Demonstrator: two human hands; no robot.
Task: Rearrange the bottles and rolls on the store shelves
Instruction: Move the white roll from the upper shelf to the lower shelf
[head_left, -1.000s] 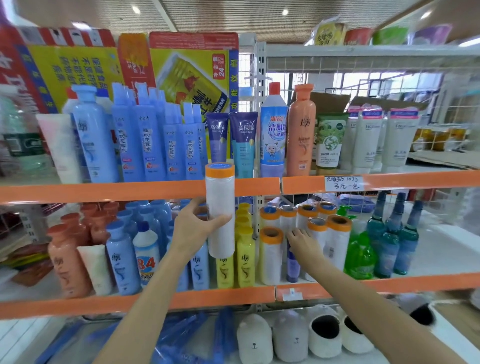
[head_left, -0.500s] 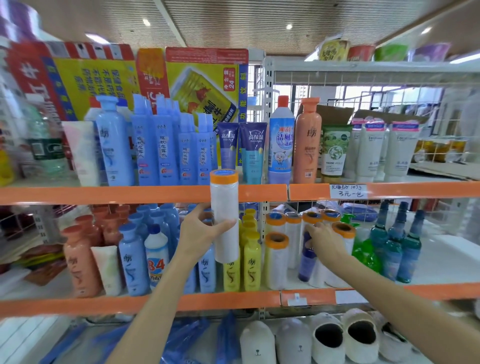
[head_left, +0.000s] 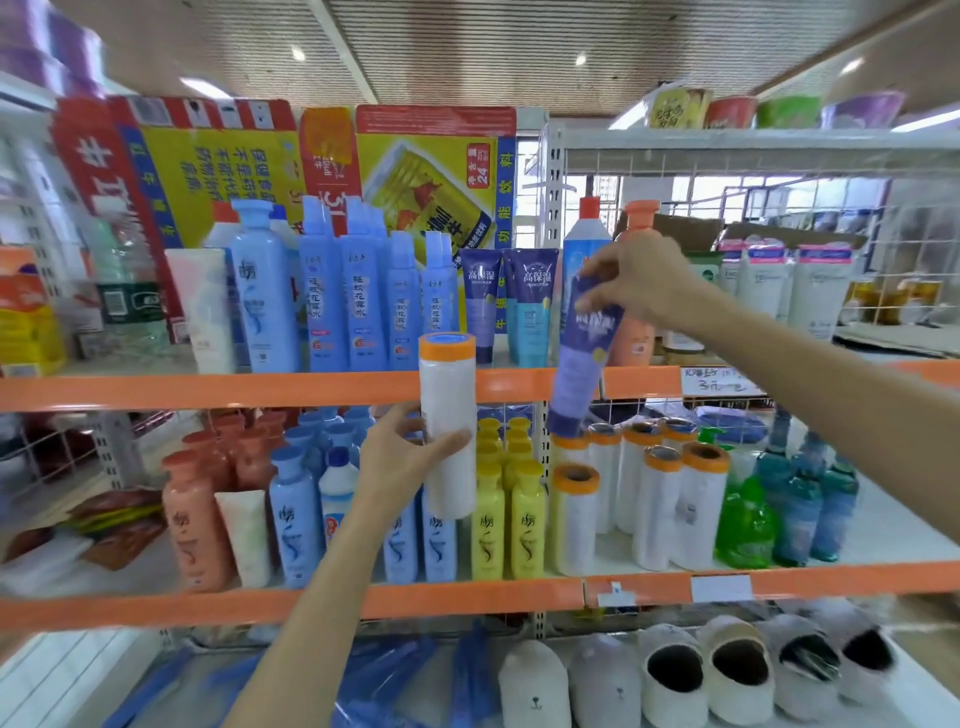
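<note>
My left hand (head_left: 402, 457) grips a white roll with an orange top (head_left: 448, 421), held upright in front of the orange edge of the upper shelf (head_left: 208, 389). My right hand (head_left: 641, 273) holds a purple tube (head_left: 584, 358) by its top end, cap down, in the air before the upper shelf. Below it several more orange-topped white rolls (head_left: 660, 509) stand on the middle shelf. Two matching purple and teal tubes (head_left: 511, 306) stand on the upper shelf to the left of my right hand.
Blue bottles (head_left: 332, 306) fill the upper shelf's left side, white tubes (head_left: 769, 291) its right. The middle shelf holds orange bottles (head_left: 195, 525), blue bottles (head_left: 296, 525), yellow bottles (head_left: 506, 525) and green bottles (head_left: 789, 514). Slippers (head_left: 701, 670) lie on the bottom shelf.
My right hand pulled the purple tube out from among the rolls on the middle shelf and raised it to the upper shelf's height. My left hand kept holding the roll.
</note>
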